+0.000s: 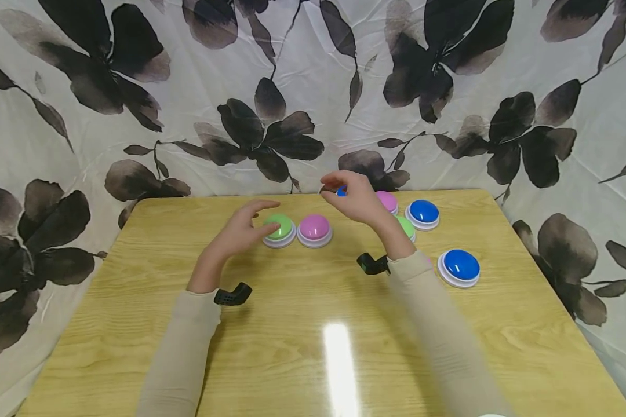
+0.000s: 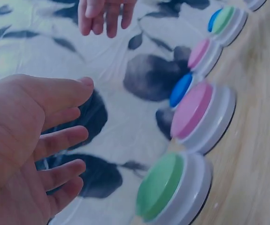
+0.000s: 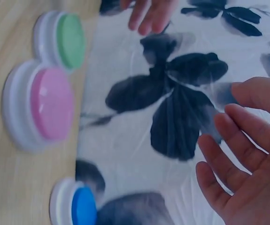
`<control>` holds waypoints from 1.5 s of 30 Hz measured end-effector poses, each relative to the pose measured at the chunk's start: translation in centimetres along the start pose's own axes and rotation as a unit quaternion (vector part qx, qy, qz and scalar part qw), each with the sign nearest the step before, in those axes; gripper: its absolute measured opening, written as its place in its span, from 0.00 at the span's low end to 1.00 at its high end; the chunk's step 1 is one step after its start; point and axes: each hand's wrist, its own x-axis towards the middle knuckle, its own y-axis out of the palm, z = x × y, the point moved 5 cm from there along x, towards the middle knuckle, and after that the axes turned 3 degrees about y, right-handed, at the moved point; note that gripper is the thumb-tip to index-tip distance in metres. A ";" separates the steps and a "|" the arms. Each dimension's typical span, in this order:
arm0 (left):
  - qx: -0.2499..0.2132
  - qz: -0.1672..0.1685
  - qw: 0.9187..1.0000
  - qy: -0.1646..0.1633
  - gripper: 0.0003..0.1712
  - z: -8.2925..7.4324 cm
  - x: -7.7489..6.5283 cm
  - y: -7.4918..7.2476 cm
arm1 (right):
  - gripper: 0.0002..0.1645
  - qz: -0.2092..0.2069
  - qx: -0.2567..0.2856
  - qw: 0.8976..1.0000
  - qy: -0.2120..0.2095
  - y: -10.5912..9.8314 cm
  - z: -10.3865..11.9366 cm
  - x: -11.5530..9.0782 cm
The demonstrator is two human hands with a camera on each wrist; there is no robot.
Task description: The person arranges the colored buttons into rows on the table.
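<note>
My left hand hovers by a green push button, its thumb overlapping the green dome in the head view. Its fingers are loosely extended and hold nothing. Right beside the green one sits a pink push button; both have white round bases. My right hand is raised above the table's far part, fingers slightly bent and apart in the right wrist view, with nothing in them. Behind it a blue push button is mostly hidden in the head view; the right wrist view shows this blue button more fully.
Toward the right stand another pink button, a green one and blue ones, one of them nearer me. The right sleeve covers part of this group. A floral cloth hangs behind the wooden table.
</note>
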 end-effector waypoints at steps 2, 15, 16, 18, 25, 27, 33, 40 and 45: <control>0.002 0.007 1.000 0.012 0.28 -0.4 0.1 0.6 | 0.18 -0.007 -0.008 1.000 0.002 -0.8 -0.5 -0.7; -0.009 0.082 0.996 0.045 0.25 -2.5 1.5 6.2 | 0.18 -0.008 -0.066 0.997 0.051 -6.1 -4.3 -5.4; -0.008 0.087 0.995 0.050 0.26 -2.8 1.6 6.6 | 0.18 -0.006 -0.072 0.996 0.056 -6.4 -4.6 -5.7; -0.005 0.096 0.994 0.052 0.26 -3.2 1.8 7.3 | 0.19 -0.001 -0.081 0.995 0.064 -6.9 -5.3 -6.4; 0.009 0.122 0.992 0.043 0.27 -4.8 2.4 9.8 | 0.20 0.018 -0.080 0.993 0.084 -7.8 -8.1 -8.9; 0.023 0.134 0.990 0.049 0.27 -5.2 2.5 10.6 | 0.20 0.021 -0.081 0.992 0.091 -7.9 -8.9 -9.6; 0.051 0.155 0.984 0.066 0.26 -6.1 2.9 12.7 | 0.22 0.030 -0.096 0.988 0.115 -8.3 -10.8 -11.6; 0.043 0.180 0.980 0.068 0.27 -6.8 3.6 14.9 | 0.25 0.044 -0.126 0.981 0.139 -9.0 -12.5 -14.2; 0.028 0.186 0.980 0.068 0.27 -7.4 4.2 16.1 | 0.30 0.062 -0.127 0.979 0.145 -9.1 -13.5 -15.5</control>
